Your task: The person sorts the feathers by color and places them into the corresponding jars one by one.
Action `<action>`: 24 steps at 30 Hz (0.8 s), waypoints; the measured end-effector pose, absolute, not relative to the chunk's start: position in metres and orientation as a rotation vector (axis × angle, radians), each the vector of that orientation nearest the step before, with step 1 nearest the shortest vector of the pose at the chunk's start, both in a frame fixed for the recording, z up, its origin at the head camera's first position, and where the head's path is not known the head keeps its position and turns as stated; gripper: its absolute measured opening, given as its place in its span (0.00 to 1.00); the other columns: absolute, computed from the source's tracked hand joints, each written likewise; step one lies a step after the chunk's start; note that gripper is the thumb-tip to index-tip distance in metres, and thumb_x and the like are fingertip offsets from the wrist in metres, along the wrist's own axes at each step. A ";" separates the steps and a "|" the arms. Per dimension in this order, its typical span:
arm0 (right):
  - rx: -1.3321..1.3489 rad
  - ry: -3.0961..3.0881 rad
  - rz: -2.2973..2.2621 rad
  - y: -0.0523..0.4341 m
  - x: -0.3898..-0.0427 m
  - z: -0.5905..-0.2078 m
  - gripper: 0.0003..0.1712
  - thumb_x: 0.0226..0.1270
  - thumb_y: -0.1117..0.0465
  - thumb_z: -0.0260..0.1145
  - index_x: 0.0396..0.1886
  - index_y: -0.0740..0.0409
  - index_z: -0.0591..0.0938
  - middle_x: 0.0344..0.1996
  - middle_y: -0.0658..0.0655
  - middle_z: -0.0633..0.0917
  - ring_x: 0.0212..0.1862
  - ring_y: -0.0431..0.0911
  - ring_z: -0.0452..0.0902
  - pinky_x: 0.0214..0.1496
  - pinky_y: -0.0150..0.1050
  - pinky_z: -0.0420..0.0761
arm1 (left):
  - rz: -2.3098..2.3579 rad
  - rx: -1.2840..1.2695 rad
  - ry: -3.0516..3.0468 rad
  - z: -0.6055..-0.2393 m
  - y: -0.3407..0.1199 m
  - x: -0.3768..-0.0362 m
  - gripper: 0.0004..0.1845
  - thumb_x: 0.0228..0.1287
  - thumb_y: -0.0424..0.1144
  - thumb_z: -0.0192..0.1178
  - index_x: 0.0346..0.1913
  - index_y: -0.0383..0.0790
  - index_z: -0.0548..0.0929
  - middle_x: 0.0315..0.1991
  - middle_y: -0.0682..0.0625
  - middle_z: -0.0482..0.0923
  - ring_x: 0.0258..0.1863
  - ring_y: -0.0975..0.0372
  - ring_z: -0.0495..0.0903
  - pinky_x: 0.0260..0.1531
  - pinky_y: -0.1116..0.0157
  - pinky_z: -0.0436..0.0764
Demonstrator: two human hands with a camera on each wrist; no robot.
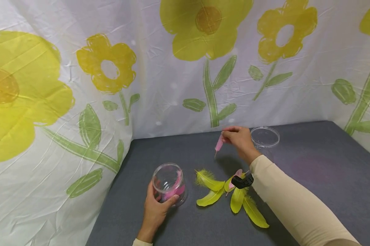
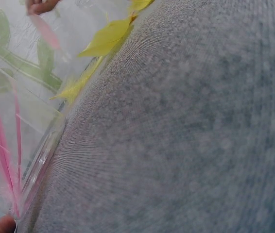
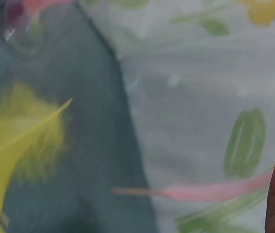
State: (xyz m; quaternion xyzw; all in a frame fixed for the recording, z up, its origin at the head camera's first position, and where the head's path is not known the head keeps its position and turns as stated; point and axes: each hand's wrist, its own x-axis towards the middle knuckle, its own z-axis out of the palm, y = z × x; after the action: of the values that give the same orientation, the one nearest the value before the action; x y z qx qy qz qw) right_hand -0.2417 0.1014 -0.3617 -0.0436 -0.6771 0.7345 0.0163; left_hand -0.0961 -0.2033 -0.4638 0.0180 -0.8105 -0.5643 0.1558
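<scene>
Your left hand [image 1: 155, 208] wraps the clear jar [image 1: 169, 183] on the grey table [image 1: 311, 171], fingers curled round its side, pink feathers [image 1: 174, 191] already inside. Just right of it, yellow feathers [image 1: 231, 198] lie fanned on the cloth, touching one another. Further right and up, your right hand [image 1: 240, 138] pinches a pink feather [image 1: 218, 145], hanging quill down, long axis near upright. The jar sits down-left of that feather, mouth tilted toward it. The clear lid [image 1: 265, 136] rests just beyond. No readable writing anywhere.
</scene>
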 end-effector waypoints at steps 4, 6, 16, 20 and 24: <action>-0.087 -2.011 2.378 0.092 -0.232 -0.340 0.12 0.64 0.69 0.66 0.46 0.70 0.81 0.34 0.59 0.82 0.30 0.43 0.82 0.42 0.39 0.82 | -1.618 0.035 -2.309 -0.464 -0.203 -0.097 0.55 0.40 0.40 0.81 0.71 0.41 0.59 0.65 0.35 0.66 0.64 0.46 0.64 0.56 0.43 0.69; -0.066 -1.943 2.442 0.086 -0.226 -0.330 0.10 0.63 0.70 0.65 0.44 0.70 0.81 0.33 0.58 0.82 0.29 0.43 0.82 0.42 0.38 0.82 | -1.614 0.028 -2.307 -0.464 -0.202 -0.097 0.54 0.40 0.40 0.81 0.71 0.41 0.60 0.64 0.35 0.66 0.64 0.45 0.65 0.55 0.43 0.69; 0.030 -1.713 2.651 0.049 -0.203 -0.305 0.07 0.62 0.74 0.66 0.41 0.70 0.82 0.31 0.59 0.82 0.28 0.44 0.81 0.38 0.36 0.83 | -1.592 0.041 -2.319 -0.464 -0.202 -0.097 0.55 0.42 0.41 0.80 0.72 0.40 0.58 0.64 0.35 0.66 0.63 0.45 0.65 0.55 0.42 0.69; 0.082 -1.695 2.675 0.033 -0.197 -0.302 0.08 0.62 0.75 0.65 0.42 0.72 0.81 0.31 0.60 0.81 0.28 0.44 0.81 0.38 0.37 0.83 | -1.587 0.061 -2.325 -0.464 -0.202 -0.097 0.55 0.40 0.41 0.81 0.72 0.41 0.59 0.64 0.36 0.66 0.63 0.46 0.65 0.55 0.43 0.69; 0.158 -1.678 2.689 0.018 -0.189 -0.301 0.07 0.62 0.74 0.66 0.40 0.71 0.82 0.31 0.60 0.81 0.28 0.45 0.81 0.39 0.37 0.83 | -1.592 0.062 -2.327 -0.464 -0.202 -0.097 0.55 0.40 0.40 0.81 0.72 0.41 0.59 0.65 0.36 0.66 0.63 0.46 0.65 0.55 0.42 0.69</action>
State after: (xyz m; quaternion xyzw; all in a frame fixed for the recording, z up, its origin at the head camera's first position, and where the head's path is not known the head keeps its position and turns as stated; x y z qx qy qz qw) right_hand -0.1891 0.0183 -0.3014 0.0497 -0.5287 0.8472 -0.0162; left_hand -0.0965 -0.2016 -0.4639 0.0217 -0.8146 -0.5571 0.1600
